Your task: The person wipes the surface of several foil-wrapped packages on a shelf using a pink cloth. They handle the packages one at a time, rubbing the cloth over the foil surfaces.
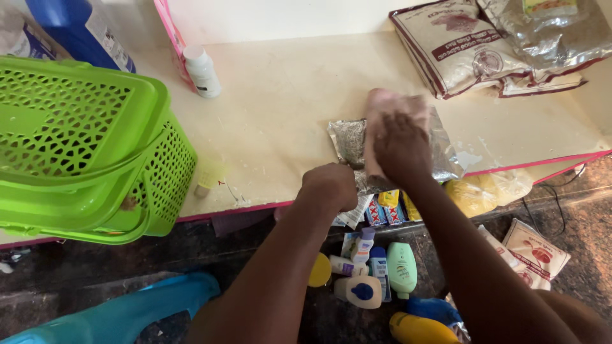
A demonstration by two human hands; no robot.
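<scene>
1. Silvery foil pouch (440, 150) of dark seeds lies flat near the front edge of the cream tabletop (287, 95); we work on it there.
2. Our right hand (400, 145) presses down, fingers spread, over a pink cloth-like thing (389, 102) on the pouch; what it is, we cannot tell.
3. Our left hand (330, 186) is closed in a fist at the pouch's near corner, apparently pinching it.
4. Judgement: keep the pouch flat, press evenly, and mind the edge, since bottles (370, 274) lie on the floor below.
5. Green basket (95, 146) stands well apart.
</scene>
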